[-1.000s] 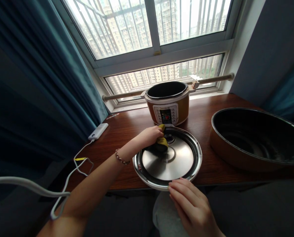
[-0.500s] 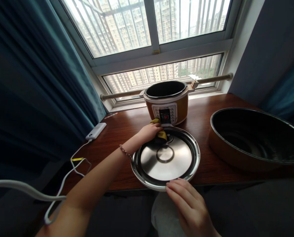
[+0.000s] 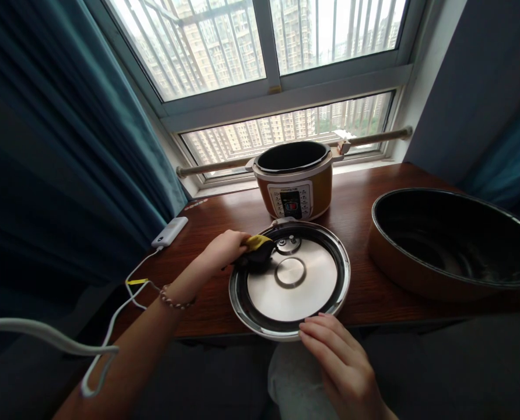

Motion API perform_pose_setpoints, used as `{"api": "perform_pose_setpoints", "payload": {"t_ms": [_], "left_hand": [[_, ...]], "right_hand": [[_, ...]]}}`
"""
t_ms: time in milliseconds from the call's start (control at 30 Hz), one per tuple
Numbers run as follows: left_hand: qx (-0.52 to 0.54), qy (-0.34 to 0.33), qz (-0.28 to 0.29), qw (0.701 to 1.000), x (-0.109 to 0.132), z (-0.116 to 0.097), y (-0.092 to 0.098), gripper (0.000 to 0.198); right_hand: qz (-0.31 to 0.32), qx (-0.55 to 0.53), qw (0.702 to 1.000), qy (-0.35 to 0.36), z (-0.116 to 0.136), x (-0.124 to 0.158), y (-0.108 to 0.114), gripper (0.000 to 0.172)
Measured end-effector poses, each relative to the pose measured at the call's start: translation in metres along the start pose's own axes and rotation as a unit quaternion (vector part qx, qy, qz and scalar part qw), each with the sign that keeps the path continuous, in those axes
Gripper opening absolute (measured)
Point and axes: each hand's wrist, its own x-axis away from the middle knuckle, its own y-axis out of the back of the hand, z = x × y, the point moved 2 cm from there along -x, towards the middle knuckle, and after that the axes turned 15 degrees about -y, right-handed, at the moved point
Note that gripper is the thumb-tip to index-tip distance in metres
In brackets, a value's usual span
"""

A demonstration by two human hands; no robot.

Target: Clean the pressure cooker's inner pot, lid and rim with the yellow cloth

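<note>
Since the earlier frame, the left hand (image 3: 227,248) has been drawn leftward with the yellow-and-black cloth (image 3: 260,251), off the far side of the lid (image 3: 292,291) and onto its left rim, while the right hand (image 3: 341,356) has been kept in almost the same spot. By the left fingers, curled and nearly closed, the cloth is held bunched, its loose part spread over the dark ring of the lid just to their right. By the right fingers, laid together and slightly bent, the near rim of the lid is touched; whether it is also gripped from beneath cannot be told, as the thumb is hidden. Between the two sets of fingers the lid is set with its metal inner face upward, and two small valve fittings (image 3: 287,242) are seen just right of the cloth. Beyond the left fingers and to their right, the cooker (image 3: 294,181) is stood upright and uncovered on the wooden table (image 3: 356,186), close behind the lid. Well to the right of the right fingers and farther off, a wide dark-lined pot (image 3: 417,268) is placed, and left of the left fingers a white power bank (image 3: 170,231) is laid, joined to a white cable (image 3: 131,268)
</note>
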Motion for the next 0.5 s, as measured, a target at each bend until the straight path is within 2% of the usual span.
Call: {"api": "perform_pose_setpoints", "payload": {"t_ms": [100, 200, 333, 500], "left_hand": [[0.053, -0.001, 0.002, 0.999, 0.021, 0.004, 0.000, 0.030], [0.102, 0.009, -0.023, 0.994, 0.045, -0.005, -0.001, 0.034], [0.136, 0.036, -0.046, 0.989, 0.079, -0.031, 0.001, 0.032], [0.123, 0.053, -0.016, 0.991, 0.112, -0.071, 0.000, 0.025]], "right_hand": [[0.001, -0.012, 1.000, -0.003, 0.000, 0.000, 0.000, 0.028], [0.002, -0.012, 1.000, -0.007, 0.001, 0.000, 0.000, 0.028], [0.006, -0.006, 1.000, -0.001, 0.002, 0.001, -0.001, 0.026], [0.008, -0.006, 1.000, 0.002, 0.005, 0.001, -0.003, 0.026]]}}
